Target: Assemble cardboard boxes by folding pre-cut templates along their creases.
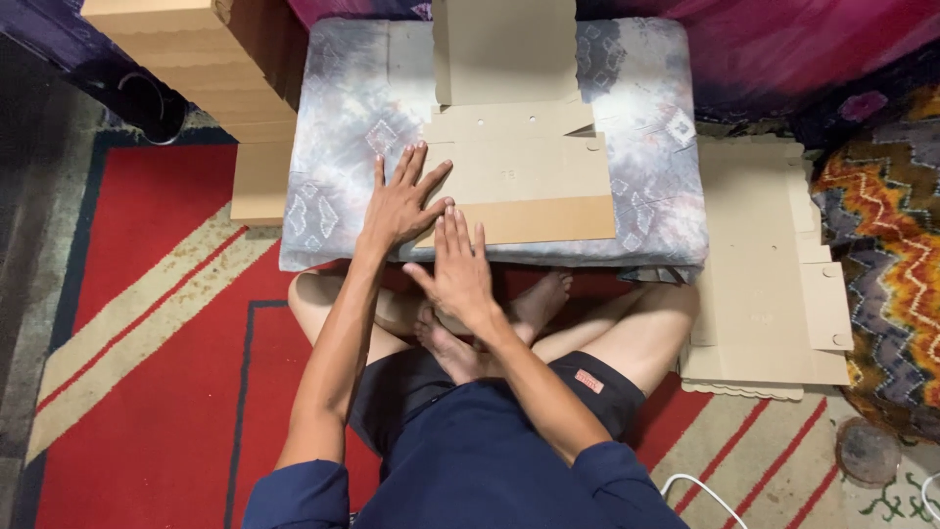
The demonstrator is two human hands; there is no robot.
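Two flat palms, fingers spread and gripping nothing: the left hand (399, 201) and right hand (458, 269) press the unfolded cardboard box blank (524, 176) on the tie-dye cushion (338, 147).

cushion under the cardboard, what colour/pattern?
Grey and white tie-dye with pale diamond shapes on the cushion; the head view shows it best.

Light is moderate and warm, falling from above onto the middle of the view: the cardboard (519, 176) and patterned cushion (343, 127) are brightest, with no harsh glare. The left edge and upper corners sink into dark shadow. Soft shadows sit under the hands. Focus is fairly sharp throughout; edges bend slightly.
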